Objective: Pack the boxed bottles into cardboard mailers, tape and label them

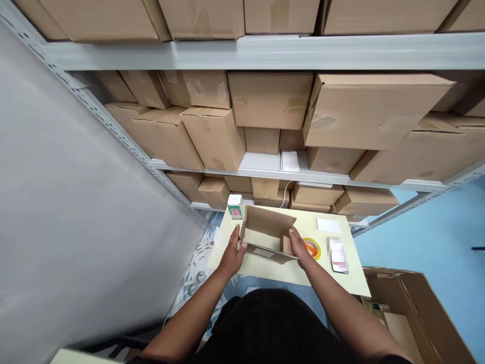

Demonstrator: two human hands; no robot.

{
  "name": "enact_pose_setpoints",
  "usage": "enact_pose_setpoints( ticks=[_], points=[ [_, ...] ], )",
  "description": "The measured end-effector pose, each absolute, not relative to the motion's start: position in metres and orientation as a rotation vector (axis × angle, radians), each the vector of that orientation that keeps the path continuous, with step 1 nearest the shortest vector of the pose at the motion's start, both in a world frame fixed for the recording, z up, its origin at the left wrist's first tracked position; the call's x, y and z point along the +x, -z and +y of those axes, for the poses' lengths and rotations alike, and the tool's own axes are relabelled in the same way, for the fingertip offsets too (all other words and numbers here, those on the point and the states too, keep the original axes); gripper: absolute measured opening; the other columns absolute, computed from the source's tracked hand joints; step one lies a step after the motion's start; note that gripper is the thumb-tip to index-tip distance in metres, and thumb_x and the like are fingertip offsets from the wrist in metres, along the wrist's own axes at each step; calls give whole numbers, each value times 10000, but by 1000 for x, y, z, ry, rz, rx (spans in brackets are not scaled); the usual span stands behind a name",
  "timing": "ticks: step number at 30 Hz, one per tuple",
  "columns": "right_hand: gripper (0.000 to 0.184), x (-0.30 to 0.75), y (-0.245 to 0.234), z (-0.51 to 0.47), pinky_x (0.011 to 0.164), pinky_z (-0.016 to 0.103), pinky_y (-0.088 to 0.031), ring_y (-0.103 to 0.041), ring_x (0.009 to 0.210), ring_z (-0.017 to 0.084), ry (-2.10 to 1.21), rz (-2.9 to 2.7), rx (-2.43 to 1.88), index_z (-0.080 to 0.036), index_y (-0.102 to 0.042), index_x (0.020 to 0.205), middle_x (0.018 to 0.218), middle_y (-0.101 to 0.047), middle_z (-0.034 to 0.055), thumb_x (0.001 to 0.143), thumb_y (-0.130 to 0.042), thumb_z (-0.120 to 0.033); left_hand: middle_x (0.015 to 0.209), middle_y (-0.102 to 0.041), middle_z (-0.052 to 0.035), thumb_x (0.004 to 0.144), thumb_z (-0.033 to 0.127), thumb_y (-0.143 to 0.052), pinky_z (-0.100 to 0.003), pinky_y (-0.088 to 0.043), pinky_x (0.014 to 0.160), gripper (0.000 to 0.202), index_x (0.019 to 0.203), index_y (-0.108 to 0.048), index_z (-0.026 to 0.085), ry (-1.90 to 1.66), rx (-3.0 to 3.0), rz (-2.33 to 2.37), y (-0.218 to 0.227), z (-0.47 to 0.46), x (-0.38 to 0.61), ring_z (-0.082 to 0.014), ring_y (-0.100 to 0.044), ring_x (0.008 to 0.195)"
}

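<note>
A cardboard box is held over the worktop, lower centre of the frame, its ends clasped in the grip of the left hand and right hand. Its walls appear opened out, its top left unclosed. The tape (an orange-and-yellow roll) is partly covered; whether the box's bottom is sealed cannot be told.

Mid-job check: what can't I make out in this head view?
In the head view:
Carton: part of its right edge, covered by the right hand.
Tape: left part, behind that hand.
Item right of the tape: blurred by pixelation.
Small box: print too small.
Large box: cut off by bottom edge.
</note>
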State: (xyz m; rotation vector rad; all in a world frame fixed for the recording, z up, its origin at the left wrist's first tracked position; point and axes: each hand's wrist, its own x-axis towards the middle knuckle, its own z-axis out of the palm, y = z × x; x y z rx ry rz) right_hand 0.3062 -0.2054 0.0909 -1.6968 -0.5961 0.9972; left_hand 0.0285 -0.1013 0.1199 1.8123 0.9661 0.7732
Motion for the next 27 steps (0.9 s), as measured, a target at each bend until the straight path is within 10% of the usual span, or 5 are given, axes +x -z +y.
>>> enact_pose_setpoints(
  ticks=[8,15,21,27],
  points=[
    [772,329,-79,-174,1223,526,-343,-502,1442,316,-992,-661,-1713,-252,-585,1475,1524,-573,94,848,-630,-700,1664,-380,-83,976,456,-588,-476,-379,1227,572,1515,-518,280,-408,2377,851,-142,-78,21,-272,-423,1501],
    [806,310,-72,-211,1064,473,-520,-524,1428,276,-964,-550,-1470,-288,-519,1515,1573,-526,69,956,-236,-795,1403,-660,-101,951,435,-634,-529,-430,1154,384,1287,-698,261,-480,2370,817,-130,-55,14,-307,-580,1326],
    [756,272,-87,-220,1188,491,-409,-517,1408,323,-681,-640,-1758,-266,-530,1504,1498,-585,93,858,-651,-640,1417,-605,-113,859,384,-712,-439,-568,942,652,1474,-521,278,-567,2110,846,-116,-39,13,-249,-667,1040],
    [793,256,-86,-201,1215,513,-358,-513,1405,324,-523,-620,-1909,-233,-454,1539,1521,-548,119,842,-661,-550,1560,-459,-143,759,377,-775,-338,-566,740,958,1599,-321,298,-588,1976,814,-125,-3,26,-138,-612,763]
  ],
)
